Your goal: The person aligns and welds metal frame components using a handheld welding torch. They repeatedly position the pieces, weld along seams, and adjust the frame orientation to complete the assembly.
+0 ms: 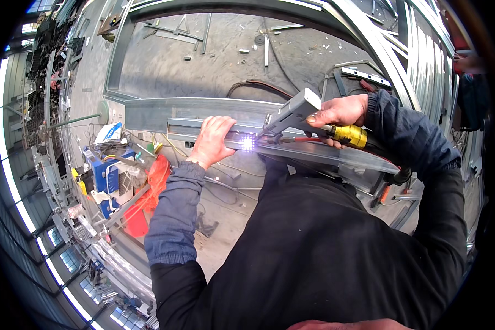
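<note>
My right hand (341, 116) is wrapped round a grey welding gun (292, 113) with a yellow-wrapped rear end. The gun points down and left to a bright white-violet arc (247, 144) on the metal. Close to the left of that arc, my left hand (213, 140) grips a short steel channel (182, 127), fingers over it and thumb towards the glow. This piece lies along a longer galvanised steel beam (148, 113), which crosses in front of my body. The glare hides the exact spot where the gun's tip meets the steel.
Beyond the beam, a large metal frame (118, 66) surrounds concrete floor with scattered offcuts and a dark cable (258, 82). Long steel profiles (423, 60) stand at right, near a spirit level (366, 76). At left are a blue machine (105, 170) and red-orange cloth (158, 181).
</note>
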`<state>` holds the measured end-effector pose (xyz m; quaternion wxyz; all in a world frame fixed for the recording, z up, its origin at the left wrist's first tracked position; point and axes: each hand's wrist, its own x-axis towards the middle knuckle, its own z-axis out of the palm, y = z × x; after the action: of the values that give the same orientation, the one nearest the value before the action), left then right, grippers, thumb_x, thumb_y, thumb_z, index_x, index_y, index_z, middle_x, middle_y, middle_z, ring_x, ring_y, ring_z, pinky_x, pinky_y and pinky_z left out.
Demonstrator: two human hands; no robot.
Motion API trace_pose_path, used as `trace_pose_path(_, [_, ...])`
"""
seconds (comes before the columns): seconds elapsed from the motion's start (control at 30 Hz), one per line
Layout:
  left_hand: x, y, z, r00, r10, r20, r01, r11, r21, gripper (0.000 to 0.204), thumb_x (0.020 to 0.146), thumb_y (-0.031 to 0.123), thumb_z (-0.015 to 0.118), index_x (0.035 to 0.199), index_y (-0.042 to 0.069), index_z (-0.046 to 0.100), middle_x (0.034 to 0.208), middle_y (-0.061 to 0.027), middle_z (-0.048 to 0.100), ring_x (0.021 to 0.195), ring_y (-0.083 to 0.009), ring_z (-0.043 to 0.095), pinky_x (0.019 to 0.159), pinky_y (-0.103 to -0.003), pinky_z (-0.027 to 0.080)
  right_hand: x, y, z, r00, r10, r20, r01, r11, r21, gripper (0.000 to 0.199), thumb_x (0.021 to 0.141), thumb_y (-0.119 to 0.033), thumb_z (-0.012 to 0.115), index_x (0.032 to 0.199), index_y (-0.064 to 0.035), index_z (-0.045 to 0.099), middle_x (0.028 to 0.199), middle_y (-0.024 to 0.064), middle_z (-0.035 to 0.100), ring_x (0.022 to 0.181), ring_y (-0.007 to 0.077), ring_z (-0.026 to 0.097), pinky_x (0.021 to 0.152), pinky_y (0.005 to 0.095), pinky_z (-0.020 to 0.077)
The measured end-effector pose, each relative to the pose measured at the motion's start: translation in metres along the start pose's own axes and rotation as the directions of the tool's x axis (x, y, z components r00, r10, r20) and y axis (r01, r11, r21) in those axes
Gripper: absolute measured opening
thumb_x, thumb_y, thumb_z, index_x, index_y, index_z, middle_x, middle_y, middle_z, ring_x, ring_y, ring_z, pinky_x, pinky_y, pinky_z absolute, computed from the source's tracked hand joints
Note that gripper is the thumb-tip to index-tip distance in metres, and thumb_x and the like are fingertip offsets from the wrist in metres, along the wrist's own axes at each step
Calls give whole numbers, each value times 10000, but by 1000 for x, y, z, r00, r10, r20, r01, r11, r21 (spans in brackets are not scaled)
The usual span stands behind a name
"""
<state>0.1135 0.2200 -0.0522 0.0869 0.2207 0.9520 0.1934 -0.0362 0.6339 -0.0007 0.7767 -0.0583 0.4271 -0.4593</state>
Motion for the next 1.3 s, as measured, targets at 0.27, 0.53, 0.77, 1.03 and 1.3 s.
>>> trace_pose_path(0.27, [1, 14, -8, 998, -48, 33, 40, 978, 205, 803, 624, 266, 998, 1355, 140, 691, 1328, -17, 728, 1326, -236, 646, 1328, -575, 292, -1, 0, -1, 1000, 29, 0, -29, 1000, 8, 545, 1114, -577, 637, 1288, -63, 594, 851, 126, 744, 693, 215, 747, 628, 368, 633])
trace_pose_path(0.53, [-5, 15, -7, 998, -64, 3, 62, 979, 194, 814, 637, 276, 997, 1380, 147, 692, 1350, -58, 697, 1311, -252, 645, 1315, -560, 326, 1, 4, -7, 998, 48, 32, -48, 999, 2, 527, 1096, -604, 653, 1186, -85, 628, 863, 127, 763, 719, 226, 765, 621, 363, 636])
trace_pose_path(0.77, [-4, 15, -8, 996, -93, 2, 92, 988, 124, 830, 594, 179, 993, 1367, 124, 695, 1349, -98, 677, 1300, -322, 635, 1214, -507, 460, 2, 5, -7, 998, 38, 40, -36, 999, -37, 574, 1112, -622, 608, 1296, -79, 575, 839, 108, 743, 689, 201, 750, 632, 351, 641])
trace_pose_path(1.03, [-3, 16, -10, 995, -98, -20, 100, 991, 85, 814, 578, 132, 978, 1345, 115, 707, 1340, -112, 683, 1275, -351, 645, 1132, -476, 524, -1, 7, -7, 999, 30, 29, -30, 999, -12, 567, 1075, -634, 669, 1134, -70, 646, 861, 115, 754, 721, 222, 762, 640, 369, 641])
trace_pose_path(1.3, [-3, 15, -10, 994, -103, -31, 105, 991, 79, 789, 588, 138, 982, 1329, 109, 713, 1324, -116, 690, 1264, -358, 649, 1115, -481, 531, -4, 8, -6, 1000, 19, 25, -17, 999, -49, 602, 1070, -656, 662, 1132, -58, 659, 835, 112, 744, 713, 213, 754, 625, 364, 634])
